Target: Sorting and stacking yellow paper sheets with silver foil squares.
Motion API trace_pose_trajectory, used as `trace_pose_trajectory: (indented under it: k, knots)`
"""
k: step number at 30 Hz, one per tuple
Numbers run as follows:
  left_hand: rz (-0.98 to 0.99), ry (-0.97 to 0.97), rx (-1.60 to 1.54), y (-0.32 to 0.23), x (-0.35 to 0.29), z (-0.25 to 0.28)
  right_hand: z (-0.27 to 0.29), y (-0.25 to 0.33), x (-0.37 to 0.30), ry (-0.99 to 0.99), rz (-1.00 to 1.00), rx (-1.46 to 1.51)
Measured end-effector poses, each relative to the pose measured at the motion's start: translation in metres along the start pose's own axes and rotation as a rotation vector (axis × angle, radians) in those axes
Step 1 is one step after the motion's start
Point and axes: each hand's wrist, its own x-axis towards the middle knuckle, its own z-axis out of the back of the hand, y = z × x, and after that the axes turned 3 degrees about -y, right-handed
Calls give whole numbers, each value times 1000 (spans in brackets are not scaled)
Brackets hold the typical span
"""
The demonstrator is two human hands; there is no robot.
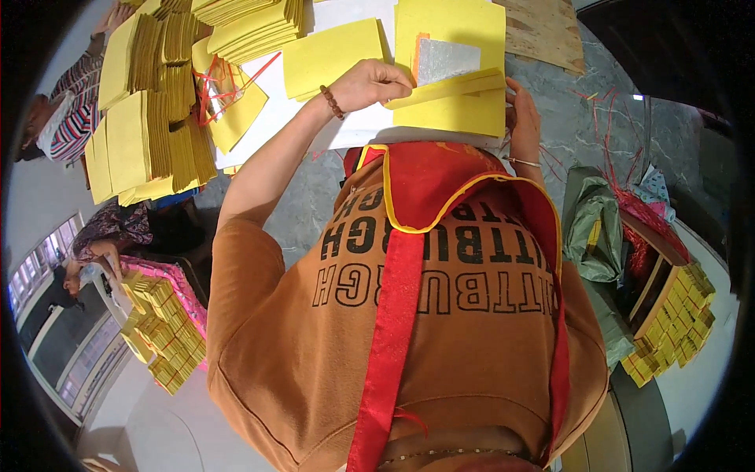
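A large yellow paper sheet (pixel 448 118) lies before me at the table's front edge, with a silver foil patch with an orange border (pixel 447 61) showing on it. Across its middle runs a narrow folded flap of yellow paper (pixel 460 85). My left hand (pixel 376 82), a brown bead bracelet at its wrist, pinches the flap's left end between thumb and fingers. At the sheet's right edge, my right hand (pixel 524 118) stands on its side with fingers extended, close against the paper. Just left of the sheet lies another yellow paper piece (pixel 334 59).
Tall stacks of folded yellow paper (pixel 138 134) fill the table's left side. Red ties (pixel 228 86) lie beside them. A wooden board (pixel 543 31) is at the far right. Bundled yellow stacks (pixel 676 322) and a green bag (pixel 590 228) stand right. Other people are on the left.
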Motion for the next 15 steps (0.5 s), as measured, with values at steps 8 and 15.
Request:
trace_pose_trajectory:
  k: [8, 15]
  knots:
    - [-55, -15, 23, -1, -3, 1, -2, -1, 1, 9, 15, 25]
    - [-28, 0, 8, 2, -1, 1, 1, -1, 1, 24, 16, 14]
